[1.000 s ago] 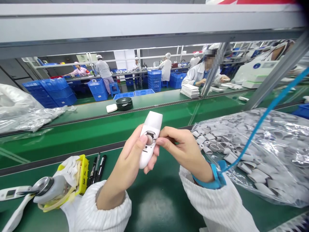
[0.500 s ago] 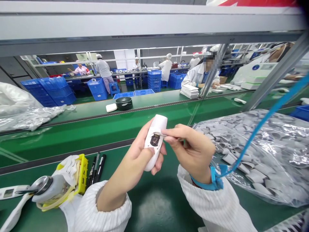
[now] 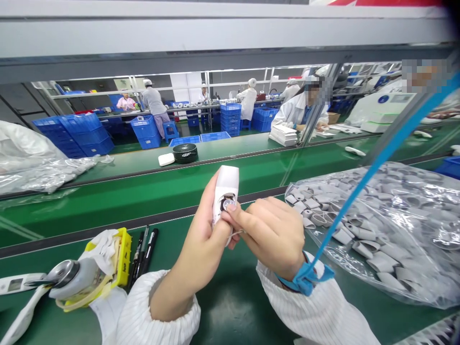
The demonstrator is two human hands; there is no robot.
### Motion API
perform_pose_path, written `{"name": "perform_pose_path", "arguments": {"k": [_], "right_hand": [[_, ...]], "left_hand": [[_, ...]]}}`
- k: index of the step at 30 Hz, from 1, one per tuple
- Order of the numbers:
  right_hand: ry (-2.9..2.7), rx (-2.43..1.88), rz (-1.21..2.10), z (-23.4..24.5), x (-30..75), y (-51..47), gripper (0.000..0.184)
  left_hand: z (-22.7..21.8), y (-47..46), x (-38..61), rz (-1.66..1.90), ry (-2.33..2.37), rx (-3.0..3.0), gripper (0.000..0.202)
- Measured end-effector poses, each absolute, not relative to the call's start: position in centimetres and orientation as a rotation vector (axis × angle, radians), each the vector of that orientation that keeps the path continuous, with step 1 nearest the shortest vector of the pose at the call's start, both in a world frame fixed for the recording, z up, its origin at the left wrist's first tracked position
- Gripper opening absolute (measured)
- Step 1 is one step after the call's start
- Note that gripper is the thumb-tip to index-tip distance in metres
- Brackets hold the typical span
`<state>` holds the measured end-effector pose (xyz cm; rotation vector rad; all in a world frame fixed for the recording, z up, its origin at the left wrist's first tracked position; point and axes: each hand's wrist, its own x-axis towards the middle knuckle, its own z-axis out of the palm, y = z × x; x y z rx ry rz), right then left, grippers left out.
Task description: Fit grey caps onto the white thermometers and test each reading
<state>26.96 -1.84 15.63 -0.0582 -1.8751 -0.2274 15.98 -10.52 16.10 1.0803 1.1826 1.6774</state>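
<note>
My left hand [image 3: 203, 239] is wrapped round a small white handheld device [image 3: 226, 184], held upright over the green bench. An open round recess in its face holds a silvery disc [image 3: 227, 205]. My right hand [image 3: 271, 235] has its fingers curled, and its fingertip presses on that disc. A thin pale strip shows under the right fingers, too small to name. A blue wrist strap [image 3: 305, 278] with a blue cord [image 3: 370, 167] is on my right wrist.
A clear bag of several grey caps [image 3: 377, 220] lies at the right. Black pens [image 3: 143, 249], a yellow holder with cloth [image 3: 115, 258] and a metal-tipped tool [image 3: 61, 278] lie at the left. A black fan [image 3: 184, 153] stands on the far belt. Other workers stand beyond.
My right hand pulled away to the right, then came back and now presses a silvery disc into the recess. The device has turned more upright.
</note>
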Motion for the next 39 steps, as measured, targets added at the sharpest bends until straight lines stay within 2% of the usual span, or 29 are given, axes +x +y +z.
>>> {"name": "perform_pose_path", "arguments": {"k": [3, 7, 9, 11, 17, 23, 30, 34, 39], "right_hand": [[-1.861, -0.148, 0.274, 15.6, 26.5, -2.1, 0.011], [-1.69, -0.345, 1.187, 16.1, 26.2, -1.9, 0.037], [-1.661, -0.365, 1.421, 16.5, 26.3, -1.5, 0.046], [-1.671, -0.358, 1.516, 16.9, 26.3, -1.3, 0.046], [-1.586, -0.385, 1.505, 16.9, 25.8, -1.4, 0.049], [-1.726, -0.425, 1.656, 16.7, 26.7, -0.7, 0.048], [-1.815, -0.515, 1.153, 17.2, 28.1, 0.0, 0.021], [-1.812, -0.549, 1.064, 17.4, 28.1, 0.0, 0.024], [-1.819, -0.567, 0.991, 17.4, 28.1, 0.0, 0.028]], "left_hand": [[15.9, -10.4, 15.9, 1.696, 1.223, 1.119, 0.075], [15.3, -10.4, 16.0, 1.676, 1.268, 1.237, 0.072], [15.0, -10.5, 16.1, 1.658, 1.327, 1.327, 0.069], [14.7, -10.5, 16.2, 1.645, 1.413, 1.415, 0.07], [14.2, -9.7, 16.1, 1.633, 1.538, 1.504, 0.072], [14.4, -8.8, 16.5, 1.736, 1.104, 1.156, 0.073], [15.2, -9.6, 15.7, 1.751, 0.863, 1.102, 0.073], [15.2, -9.5, 15.7, 1.747, 0.858, 1.11, 0.069], [15.0, -9.5, 15.7, 1.732, 0.909, 1.124, 0.075]]}}
